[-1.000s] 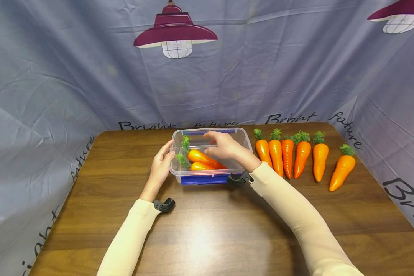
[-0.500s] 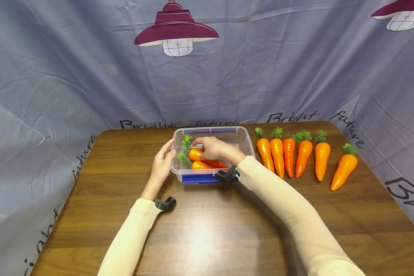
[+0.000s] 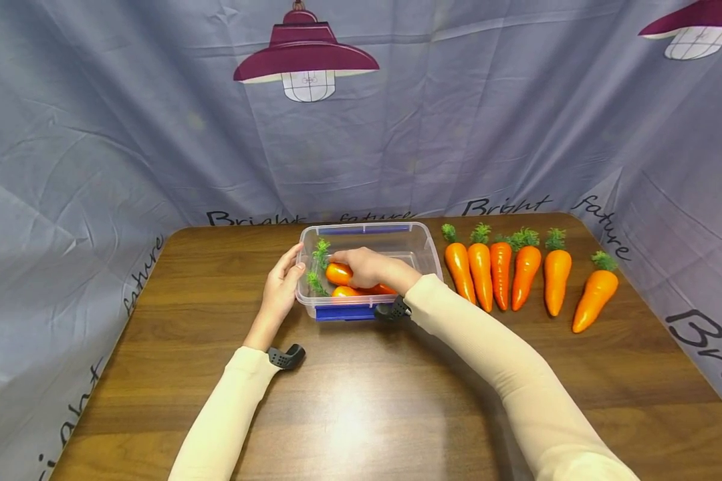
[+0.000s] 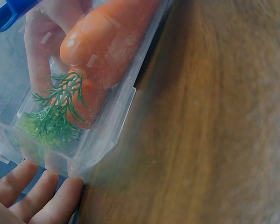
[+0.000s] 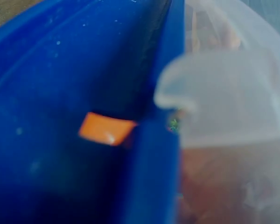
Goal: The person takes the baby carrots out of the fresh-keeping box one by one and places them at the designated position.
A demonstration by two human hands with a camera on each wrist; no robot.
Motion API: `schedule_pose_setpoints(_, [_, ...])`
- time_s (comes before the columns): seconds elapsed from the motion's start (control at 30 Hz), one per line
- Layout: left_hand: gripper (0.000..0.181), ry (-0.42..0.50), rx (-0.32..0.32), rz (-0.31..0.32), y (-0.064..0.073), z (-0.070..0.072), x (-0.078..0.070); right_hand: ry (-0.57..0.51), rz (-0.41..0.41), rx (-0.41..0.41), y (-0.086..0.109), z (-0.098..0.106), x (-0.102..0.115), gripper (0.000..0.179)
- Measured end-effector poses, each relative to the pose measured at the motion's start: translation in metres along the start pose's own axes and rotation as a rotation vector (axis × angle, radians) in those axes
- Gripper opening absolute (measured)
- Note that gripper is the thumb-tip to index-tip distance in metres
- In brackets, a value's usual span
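Observation:
A clear plastic box (image 3: 307,294) with blue side clips holds toy carrots with green tops. My right hand (image 3: 367,266) is inside it, fingers and thumb round a carrot (image 3: 338,274) whose thick end points left. Most of that carrot's body is hidden under the hand. Nearer the front wall lies a second carrot (image 3: 344,292), partly covered. My left hand (image 3: 281,286) rests against the box's left end; in the left wrist view its fingertips (image 4: 67,191) touch the outer wall beside the green tops (image 4: 53,116). The right wrist view is mostly filled by a blue clip (image 5: 60,93).
To the right of the box, several more carrots (image 3: 525,277) lie in a row with tops toward the back, the last one (image 3: 595,300) slightly apart. A wooden table (image 3: 349,401) carries everything. Grey printed curtain (image 3: 397,147) closes off the back and sides.
My right hand has lowered into the box and moved left, from open over the carrots to gripping one. That carrot has shifted slightly toward the front. The left hand has stayed in place.

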State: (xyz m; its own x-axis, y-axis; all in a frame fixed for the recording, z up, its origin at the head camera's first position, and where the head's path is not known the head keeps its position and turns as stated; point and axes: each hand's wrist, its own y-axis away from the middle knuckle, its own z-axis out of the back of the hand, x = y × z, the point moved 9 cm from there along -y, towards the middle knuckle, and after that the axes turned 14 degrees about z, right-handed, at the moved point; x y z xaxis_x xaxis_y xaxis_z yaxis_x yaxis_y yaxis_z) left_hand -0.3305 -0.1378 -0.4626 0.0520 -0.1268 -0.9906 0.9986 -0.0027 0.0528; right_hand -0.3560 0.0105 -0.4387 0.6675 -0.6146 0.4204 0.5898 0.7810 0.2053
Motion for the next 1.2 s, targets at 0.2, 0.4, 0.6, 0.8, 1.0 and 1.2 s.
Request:
schedule_pose_setpoints(0.2, [0.047,-0.002,0.003,0.006,0.0,0.0,0.0,0.016,0.028,-0.017,0.0,0.0,0.002,0.062])
schedule_pose_setpoints(0.4, [0.047,-0.002,-0.003,0.009,0.0,0.001,0.002,0.018,0.046,-0.028,0.0,0.002,0.003,0.061])
schedule_pose_setpoints(0.6, [0.047,0.004,-0.004,-0.004,0.0,0.001,0.0,-0.003,0.021,-0.086,0.008,0.015,-0.001,0.065])
schedule_pose_setpoints(0.8, [0.047,0.004,-0.002,-0.016,0.001,0.0,-0.002,-0.033,0.054,-0.186,0.027,0.04,0.001,0.066])
schedule_pose_setpoints(1.0, [0.047,0.004,-0.011,-0.005,0.002,0.0,-0.002,-0.202,0.025,-0.345,0.058,0.075,-0.007,0.071])
schedule_pose_setpoints(1.2, [0.048,-0.007,-0.013,0.006,0.002,0.0,-0.002,-0.314,-0.046,-0.445,0.102,0.104,-0.024,0.072])
